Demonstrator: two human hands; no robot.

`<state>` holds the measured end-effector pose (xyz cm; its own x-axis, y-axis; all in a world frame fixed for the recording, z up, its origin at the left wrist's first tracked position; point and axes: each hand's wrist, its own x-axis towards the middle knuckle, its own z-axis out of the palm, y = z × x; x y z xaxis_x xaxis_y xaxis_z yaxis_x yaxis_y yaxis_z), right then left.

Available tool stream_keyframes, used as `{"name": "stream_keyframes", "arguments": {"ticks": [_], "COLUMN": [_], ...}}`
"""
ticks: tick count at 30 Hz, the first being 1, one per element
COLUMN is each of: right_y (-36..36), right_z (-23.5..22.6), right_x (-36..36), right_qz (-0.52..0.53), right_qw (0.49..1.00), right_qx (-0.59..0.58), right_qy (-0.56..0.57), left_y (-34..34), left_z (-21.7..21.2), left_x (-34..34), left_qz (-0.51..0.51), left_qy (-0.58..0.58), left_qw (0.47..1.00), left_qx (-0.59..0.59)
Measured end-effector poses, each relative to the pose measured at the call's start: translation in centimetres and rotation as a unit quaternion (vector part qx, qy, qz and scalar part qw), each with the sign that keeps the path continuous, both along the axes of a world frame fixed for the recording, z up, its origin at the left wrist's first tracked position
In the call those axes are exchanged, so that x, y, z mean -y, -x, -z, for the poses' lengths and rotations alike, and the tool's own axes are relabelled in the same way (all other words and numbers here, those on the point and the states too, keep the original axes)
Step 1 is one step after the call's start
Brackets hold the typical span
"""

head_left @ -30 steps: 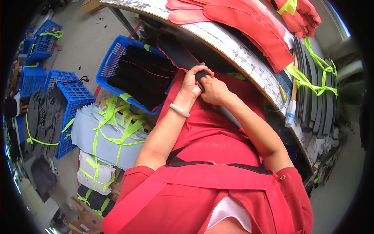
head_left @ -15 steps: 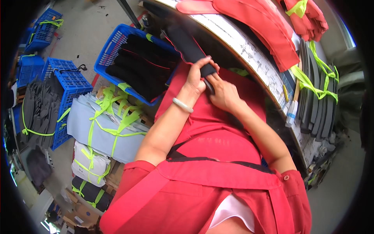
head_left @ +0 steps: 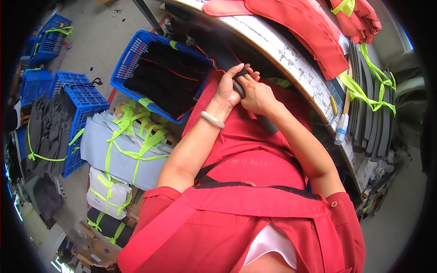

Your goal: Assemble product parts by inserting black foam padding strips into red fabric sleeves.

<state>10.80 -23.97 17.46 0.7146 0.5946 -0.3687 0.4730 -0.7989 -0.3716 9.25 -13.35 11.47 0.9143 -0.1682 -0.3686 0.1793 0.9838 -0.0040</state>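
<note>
Over my lap I hold a long black fabric piece [head_left: 223, 53] with thin red edging; its far end reaches toward the dark space under the table. My left hand [head_left: 228, 88], with a pale bangle [head_left: 212, 120] at the wrist, is closed around the fabric's near end, thumb on top. My right hand [head_left: 257, 96] presses against it, fingertips at the fabric's end. A smooth dark grey strip [head_left: 239, 89] shows between my palms and comes out again beneath my right wrist. Much of that strip is hidden by my hands.
Left of my hands, a blue crate [head_left: 119, 73] holds black, red-edged pieces. The white worktable [head_left: 291, 61] on the right bears red fabric pieces [head_left: 296, 34] and a tied grey stack [head_left: 371, 109]. Tied light-blue sheets [head_left: 104, 139] and a blue crate with grey pieces [head_left: 84, 109] stand farther left.
My hands have come closer together over the fabric's near end, which they now cover. More of the grey strip shows, its tail now visible under my right wrist.
</note>
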Motion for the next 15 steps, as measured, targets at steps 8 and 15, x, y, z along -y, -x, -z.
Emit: {"name": "stream_keyframes", "arguments": {"ticks": [8,15], "right_y": [-0.3,2.9], "right_z": [-0.2,-2.0], "right_x": [-1.4,1.4], "right_qz": [-0.024,-0.028], "right_qw": [0.999,0.999], "right_qx": [-0.029,0.021], "right_qy": [0.036,-0.038], "left_y": [-0.4,-0.5], "left_z": [1.1,1.6], "left_x": [-0.7,-1.5], "left_qz": [-0.038,-0.019], "left_qy": [-0.028,0.024], "left_qw": [0.999,0.999], "left_qx": [-0.02,0.029]}}
